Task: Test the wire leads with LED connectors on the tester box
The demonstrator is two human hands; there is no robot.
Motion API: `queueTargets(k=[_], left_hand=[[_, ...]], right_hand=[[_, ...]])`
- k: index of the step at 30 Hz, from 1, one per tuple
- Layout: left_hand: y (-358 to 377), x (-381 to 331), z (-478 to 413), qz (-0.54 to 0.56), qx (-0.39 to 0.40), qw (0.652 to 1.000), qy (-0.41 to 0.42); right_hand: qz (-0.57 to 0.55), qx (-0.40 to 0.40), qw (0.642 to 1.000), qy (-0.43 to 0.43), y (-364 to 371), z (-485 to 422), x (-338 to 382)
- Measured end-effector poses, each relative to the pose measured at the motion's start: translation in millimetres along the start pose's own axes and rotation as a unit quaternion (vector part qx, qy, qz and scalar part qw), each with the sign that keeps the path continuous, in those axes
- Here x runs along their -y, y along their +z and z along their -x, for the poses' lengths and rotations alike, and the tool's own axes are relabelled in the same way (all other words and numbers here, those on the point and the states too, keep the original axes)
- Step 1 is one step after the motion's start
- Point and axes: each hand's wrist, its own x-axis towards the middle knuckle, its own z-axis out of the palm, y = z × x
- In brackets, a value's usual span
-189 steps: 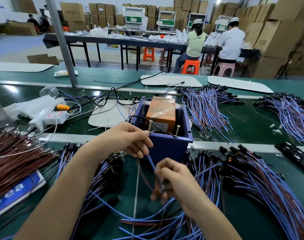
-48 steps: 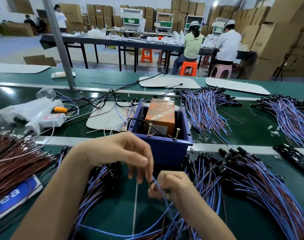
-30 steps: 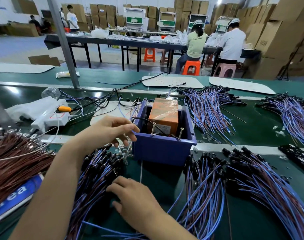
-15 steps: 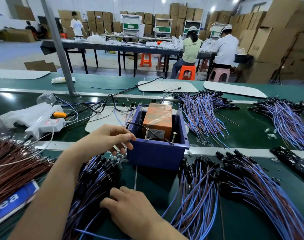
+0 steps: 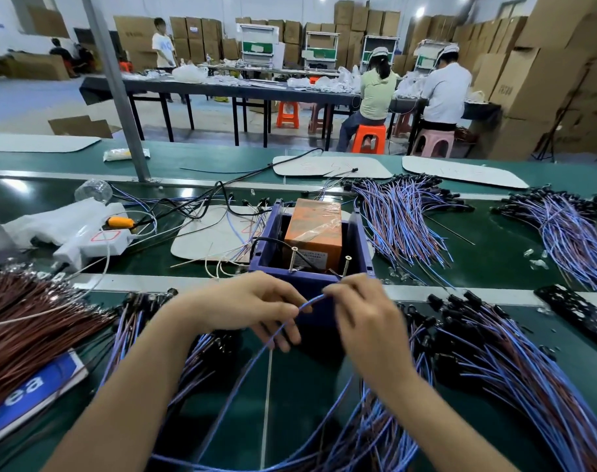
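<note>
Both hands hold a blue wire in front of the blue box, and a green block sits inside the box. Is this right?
Not quite. The head view shows the block inside the blue box is orange, not green. The left hand and right hand do hold a blue wire in front of it.

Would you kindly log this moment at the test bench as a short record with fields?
Left hand: grips the blue wire lead
Right hand: pinches the same lead's upper end
Tester box: purple, open-topped, just behind both hands
Inside box: orange block, two screws sticking up
Lead on screws: not yet
Bench: wire bundles either side of the hands
</note>
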Motion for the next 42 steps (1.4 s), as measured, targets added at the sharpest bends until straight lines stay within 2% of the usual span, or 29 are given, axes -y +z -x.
queueTargets(k=[3,6,8,12,15,17,19,21,22,23,25,27,29,31,32,37,39,42], left_hand=[[8,-10,2,0.004,0.057,0.998,0.034],[0,-16,14,-0.007,0.028,0.998,0.060],[-11,-18,29,-0.036,0.012,0.997,0.066],[-32,-21,55,-0.086,-0.004,0.994,0.068],[-29,-23,55,-0.066,-0.006,0.995,0.075],[-22,-24,48,-0.074,0.005,0.995,0.070],[-15,-24,39,-0.089,0.018,0.994,0.061],[-13,-23,36,-0.095,0.030,0.994,0.054],[-13,-22,36,-0.096,0.035,0.993,0.052],[-13,-22,36,-0.100,0.039,0.993,0.050],[-14,-21,36,-0.109,0.038,0.992,0.046],[-14,-20,35,-0.111,0.029,0.992,0.043],[-13,-19,33,-0.102,0.024,0.994,0.037],[-14,-19,33,-0.091,0.026,0.995,0.034],[-14,-19,33,-0.087,0.029,0.995,0.034],[-19,-17,36,-0.054,0.043,0.997,0.043],[-24,-16,38,-0.026,0.051,0.996,0.061],[-31,-13,42,0.038,0.065,0.988,0.132]], right_hand=[[0.034,-0.033,0.999,0.020,-19,0,-25],[0.050,-0.055,0.997,0.018,-32,10,-47],[0.067,-0.049,0.996,0.045,-38,14,-66],[0.064,0.004,0.989,0.132,-43,20,-98],[0.096,0.094,0.982,0.130,-37,25,-97],[0.124,0.123,0.978,0.117,-32,24,-83],[0.089,0.076,0.988,0.100,-30,20,-61],[-0.026,0.009,0.997,0.076,-31,15,-27],[-0.091,0.004,0.994,0.055,-33,15,-9],[-0.150,0.022,0.988,0.025,-35,15,7],[-0.229,0.114,0.966,-0.042,-36,21,30],[-0.253,0.275,0.924,-0.080,-34,25,44],[-0.198,0.423,0.878,-0.103,-24,30,46],[-0.115,0.500,0.851,-0.111,-15,33,44],[-0.102,0.514,0.845,-0.107,-13,34,44],[-0.116,0.489,0.860,-0.091,-15,36,35],[-0.132,0.446,0.882,-0.075,-19,35,30],[-0.134,0.370,0.918,-0.052,-25,31,22]])
